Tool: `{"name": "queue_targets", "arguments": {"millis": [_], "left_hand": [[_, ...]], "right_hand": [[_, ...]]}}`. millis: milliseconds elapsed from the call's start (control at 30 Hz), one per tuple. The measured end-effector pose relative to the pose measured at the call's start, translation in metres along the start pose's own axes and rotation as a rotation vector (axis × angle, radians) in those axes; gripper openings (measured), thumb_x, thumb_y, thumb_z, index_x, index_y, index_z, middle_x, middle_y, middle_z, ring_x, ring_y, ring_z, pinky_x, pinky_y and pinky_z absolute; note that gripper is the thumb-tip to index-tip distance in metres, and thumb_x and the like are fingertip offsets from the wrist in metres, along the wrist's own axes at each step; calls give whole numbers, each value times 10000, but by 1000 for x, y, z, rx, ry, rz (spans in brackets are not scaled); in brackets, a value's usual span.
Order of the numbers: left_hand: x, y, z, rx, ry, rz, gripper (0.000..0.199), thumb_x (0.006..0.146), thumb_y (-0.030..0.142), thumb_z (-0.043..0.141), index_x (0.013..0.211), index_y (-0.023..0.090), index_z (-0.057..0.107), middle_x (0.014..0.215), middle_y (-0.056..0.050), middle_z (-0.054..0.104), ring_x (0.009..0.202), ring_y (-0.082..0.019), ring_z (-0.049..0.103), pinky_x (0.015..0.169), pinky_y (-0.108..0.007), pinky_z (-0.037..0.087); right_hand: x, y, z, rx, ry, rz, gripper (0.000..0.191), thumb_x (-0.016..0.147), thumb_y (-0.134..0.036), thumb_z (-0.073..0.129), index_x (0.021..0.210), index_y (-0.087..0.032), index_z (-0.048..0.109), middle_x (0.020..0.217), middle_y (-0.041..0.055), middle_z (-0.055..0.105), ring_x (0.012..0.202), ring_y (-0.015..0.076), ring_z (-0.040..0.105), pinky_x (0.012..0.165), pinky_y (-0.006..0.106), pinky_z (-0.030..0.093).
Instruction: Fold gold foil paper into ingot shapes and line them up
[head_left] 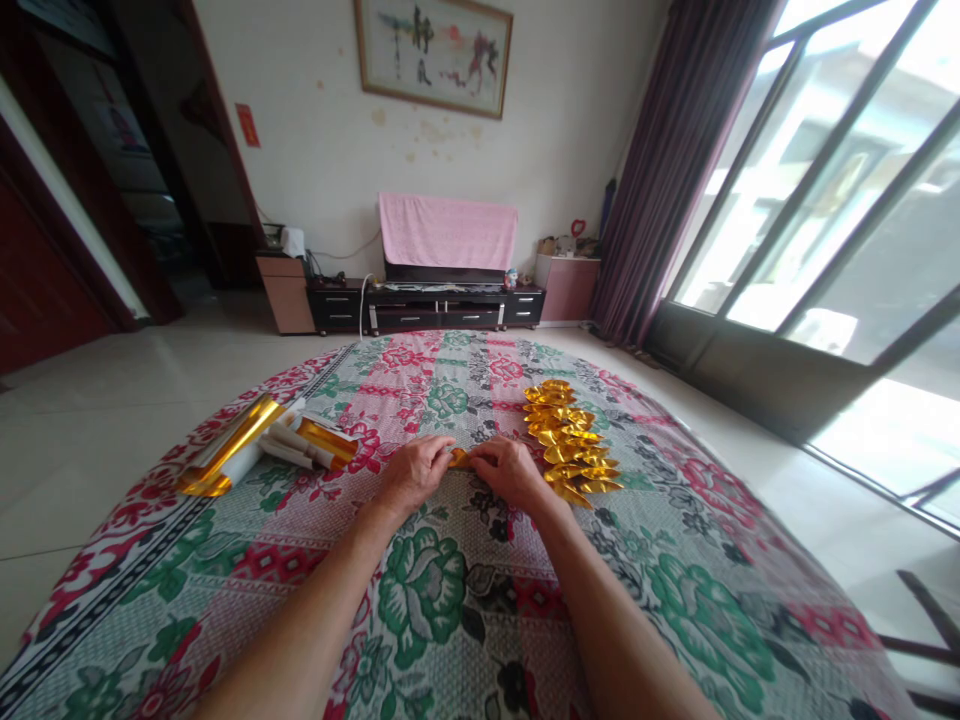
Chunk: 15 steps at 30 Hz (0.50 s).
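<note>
Between my two hands, above the middle of the patterned cloth, is a small piece of gold foil [459, 459]. My left hand [417, 472] pinches its left end, and the fingers of my right hand [510, 468] are closed on its right end. Just right of my right hand lie several folded gold foil pieces [566, 435] with pointed ends, in an overlapping column. To the left rest rolled gold sheets [244, 445] and a stack of gold and white paper [322, 445].
A flowered cloth [424, 595] covers the round table. Beyond it stand a low black cabinet [439, 312] and a screen draped with a pink towel [448, 232]. Glass doors and a purple curtain [667, 150] are at the right.
</note>
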<state>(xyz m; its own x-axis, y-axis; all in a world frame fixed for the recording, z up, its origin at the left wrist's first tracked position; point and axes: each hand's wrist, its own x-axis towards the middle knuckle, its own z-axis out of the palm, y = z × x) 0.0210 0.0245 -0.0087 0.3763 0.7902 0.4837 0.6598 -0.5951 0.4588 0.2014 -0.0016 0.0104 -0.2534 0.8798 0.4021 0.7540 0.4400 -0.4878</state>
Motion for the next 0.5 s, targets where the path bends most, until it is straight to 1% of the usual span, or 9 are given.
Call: {"name": "queue_targets", "arguments": {"millis": [133,233,300,367,433,500], "left_hand": [[0,0,1,10,4,-28,264,808,204,509,1061,202,585,817,-23,658,746,-138,598,724,-244,450],[0,0,2,78,9,-35,269,802,213,525,1064,191,583,831,-36,631,757,-149,582,719,-255,450],[-1,0,2,140,21,-28,214,807,244,529,995,187,615,859,-52,607,805,-164,568,743,-270,446],[-2,1,3,185,21,-7,161,822,268,515,878,192,644,865,-57,586,841,-170,552,775,-282,437],[-3,2,3,215,12,13,167,833,269,498,802,192,643,852,-54,572,839,-168,539,785,-290,430],[-4,4,2,238,18,16,156,834,261,495,799,184,626,844,-53,564,828,-172,527,777,-298,428]], "right_hand": [[1,0,5,-13,5,16,194,756,-143,519,797,-202,699,726,12,649,676,119,552,643,199,374],[2,-1,8,-43,17,82,195,735,-146,528,833,-194,690,757,23,656,689,128,562,654,202,381],[2,-3,10,-77,15,135,228,719,-145,534,886,-188,682,767,33,657,694,135,566,656,207,383],[3,-5,11,-118,3,173,254,714,-140,528,915,-181,677,763,42,654,709,144,569,667,214,383],[3,-9,10,-154,-6,197,238,724,-144,511,882,-182,685,763,52,649,753,155,572,693,220,383],[2,-12,9,-174,-13,210,225,736,-148,494,828,-190,695,762,55,642,806,165,569,716,223,382]]}}
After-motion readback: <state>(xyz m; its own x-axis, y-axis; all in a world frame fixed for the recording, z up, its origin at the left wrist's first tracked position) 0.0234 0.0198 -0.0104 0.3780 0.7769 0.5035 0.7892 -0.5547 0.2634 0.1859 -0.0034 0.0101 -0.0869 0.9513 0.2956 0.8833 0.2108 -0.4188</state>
